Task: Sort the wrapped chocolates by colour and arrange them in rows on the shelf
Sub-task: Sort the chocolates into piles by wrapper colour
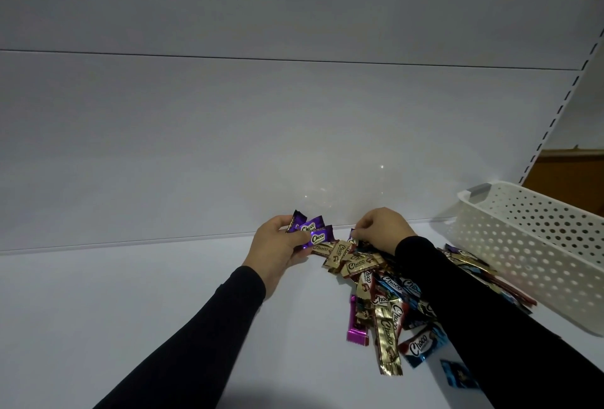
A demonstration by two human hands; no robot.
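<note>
My left hand (281,246) grips a fan of three purple wrapped chocolates (313,232) near the back of the white shelf (130,294). My right hand (384,229) reaches over the far end of a mixed pile of chocolates (385,304) and pinches another purple chocolate (353,238) at its edge. The pile holds gold, blue, red and purple wrappers; a magenta one (354,323) lies at its left side. My right sleeve covers part of the pile.
A white perforated plastic basket (536,245) stands on the shelf at the right, close to the pile. The shelf's back panel (261,147) rises just behind my hands. A slotted upright (552,121) runs up the right side.
</note>
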